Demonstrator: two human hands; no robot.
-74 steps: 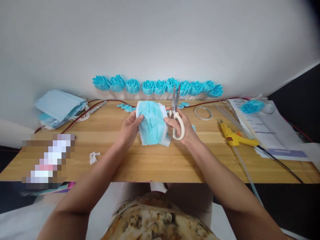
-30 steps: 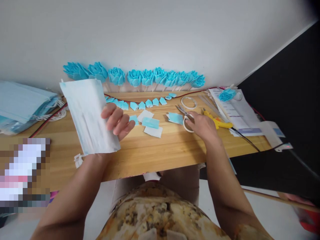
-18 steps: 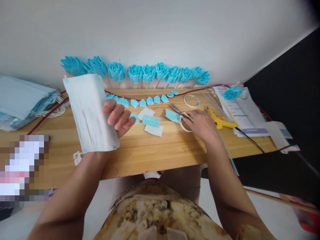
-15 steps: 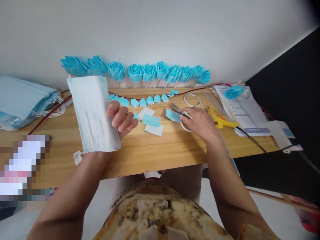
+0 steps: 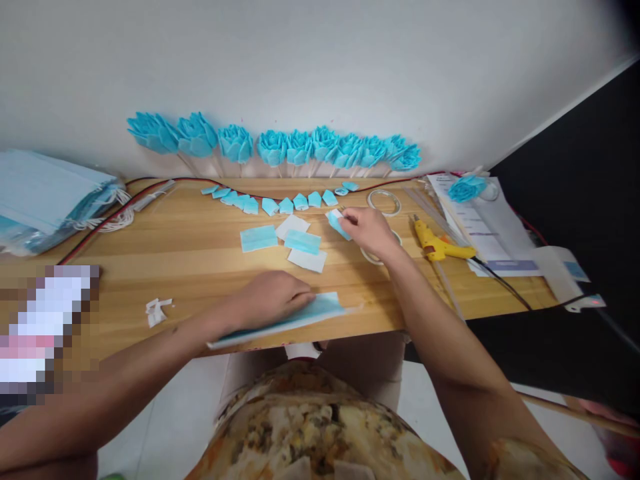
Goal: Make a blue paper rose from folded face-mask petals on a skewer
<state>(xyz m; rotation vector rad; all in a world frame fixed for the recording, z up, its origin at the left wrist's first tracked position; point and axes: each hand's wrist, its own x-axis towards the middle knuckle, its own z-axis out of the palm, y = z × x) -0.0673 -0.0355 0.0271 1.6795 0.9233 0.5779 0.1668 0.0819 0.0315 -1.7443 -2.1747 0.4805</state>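
My left hand [image 5: 275, 297] is low over the table's front edge, closed on a blue-and-white face mask [image 5: 325, 305] that lies flat along the edge beneath it. Farther right, my right hand [image 5: 367, 230] pinches a small cut piece of blue mask fabric [image 5: 339, 227], whose white underside shows at one corner. The scissors are largely hidden at my right hand. Between the hands lie loose rectangles, among them a blue piece [image 5: 259, 238] and a white piece [image 5: 307, 260]. Behind them runs a row of small pointed blue petals [image 5: 300, 201].
Blue fabric flowers [image 5: 235, 143] on sticks lean along the wall. At left are stacked masks [image 5: 55, 193], white scraps [image 5: 157, 311] and a pixelated object [image 5: 45, 333]. A yellow glue gun [image 5: 440, 248], tape roll [image 5: 384, 202] and papers [image 5: 480, 227] lie at right.
My left hand has brought the mask down from in front of me to the table edge. My right hand has left the scissors' handles and gripped the small blue piece.
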